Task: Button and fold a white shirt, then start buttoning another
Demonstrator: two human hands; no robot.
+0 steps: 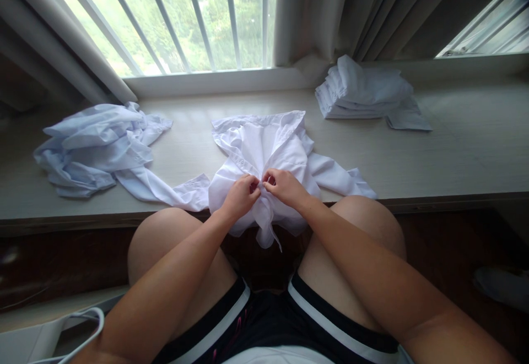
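Note:
A white collared shirt (pixel 285 160) lies spread on the wide windowsill, collar toward the window, its lower end hanging over the front edge between my knees. At the middle of its front, my left hand (pixel 243 193) pinches the cloth from the left. My right hand (pixel 285 185) pinches it from the other side, the fingertips of both hands almost meeting. Whatever small part of the shirt front sits between the fingers is too small to make out. One sleeve (pixel 341 174) stretches out to the right along the edge.
A crumpled heap of white shirts (pixel 95 144) lies on the left of the sill (pixel 463 144). Folded white garments (pixel 363 91) are stacked at the back right. Behind are a barred window (pixel 173 17) and grey curtains (pixel 314 17). A white chair or frame (pixel 37 339) stands lower left.

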